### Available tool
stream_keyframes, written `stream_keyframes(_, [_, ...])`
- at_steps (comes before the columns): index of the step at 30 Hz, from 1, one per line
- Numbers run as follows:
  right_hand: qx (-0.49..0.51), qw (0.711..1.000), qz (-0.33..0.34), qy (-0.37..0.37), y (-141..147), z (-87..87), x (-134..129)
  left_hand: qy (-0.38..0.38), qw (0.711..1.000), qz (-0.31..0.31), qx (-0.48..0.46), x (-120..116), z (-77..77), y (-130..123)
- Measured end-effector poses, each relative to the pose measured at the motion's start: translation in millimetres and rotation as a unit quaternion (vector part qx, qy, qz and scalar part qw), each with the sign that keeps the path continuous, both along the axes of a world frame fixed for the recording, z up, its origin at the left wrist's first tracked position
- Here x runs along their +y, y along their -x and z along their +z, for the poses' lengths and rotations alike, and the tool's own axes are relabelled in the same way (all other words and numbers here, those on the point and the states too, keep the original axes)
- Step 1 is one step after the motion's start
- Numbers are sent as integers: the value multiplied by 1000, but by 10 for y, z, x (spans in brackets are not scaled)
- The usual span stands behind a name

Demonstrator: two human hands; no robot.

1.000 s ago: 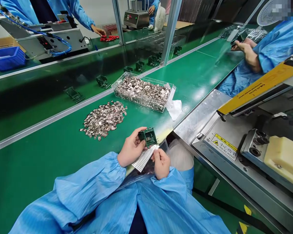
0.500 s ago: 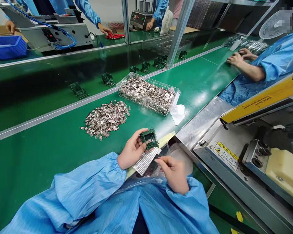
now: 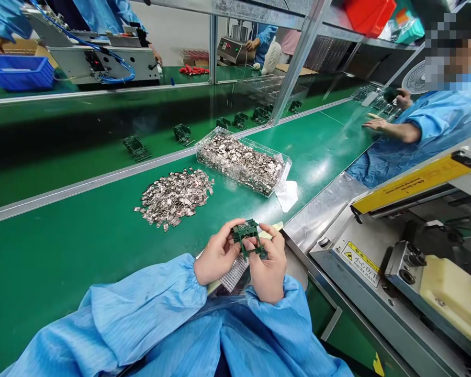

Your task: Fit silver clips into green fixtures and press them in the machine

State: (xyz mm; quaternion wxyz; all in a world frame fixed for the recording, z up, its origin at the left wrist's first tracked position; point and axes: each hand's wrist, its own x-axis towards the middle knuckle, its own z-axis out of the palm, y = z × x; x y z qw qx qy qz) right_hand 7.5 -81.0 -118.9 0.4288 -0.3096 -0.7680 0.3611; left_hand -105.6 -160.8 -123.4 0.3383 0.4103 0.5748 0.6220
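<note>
Between my two hands is a small green circuit board frame [image 3: 246, 230], held above the near edge of the green bench. My left hand [image 3: 215, 257] pinches its left side. My right hand [image 3: 268, 264] grips its right side, with the thumb pressed at the opening. Below them lies a sheet of small silvery pieces [image 3: 234, 276], partly covered by the hands. Beyond on the bench are a loose pile of small metal parts [image 3: 176, 196] and a clear plastic tray [image 3: 235, 170] heaped with the same kind of parts.
Several green board assemblies [image 3: 182, 134] stand along the belt behind the metal rail. A white paper scrap [image 3: 287, 196] lies by the tray. To the right is a machine with a warning label [image 3: 361, 263]. A co-worker's hand [image 3: 375, 123] is at the far right.
My right hand has moved up from the silvery sheet and now grips the board frame too. The frame has been turned. The view has shifted slightly.
</note>
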Motion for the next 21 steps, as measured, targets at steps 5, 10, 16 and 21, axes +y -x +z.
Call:
stream_keyframes(5, [17, 997, -9, 81, 57, -14, -3, 8, 1000, 6, 15, 0, 11, 2])
stream_keyframes(10, [90, 973, 38, 208, 84, -87, 43, -6, 1000, -5, 12, -4, 4, 11])
stream_keyframes(16, [94, 960, 148, 218, -223, 61, 136, 3, 1000, -18, -12, -28, 105, 17])
stream_keyframes(21, [29, 962, 263, 73, -733, 471, 192, 49, 982, -179, 39, -161, 495, -118])
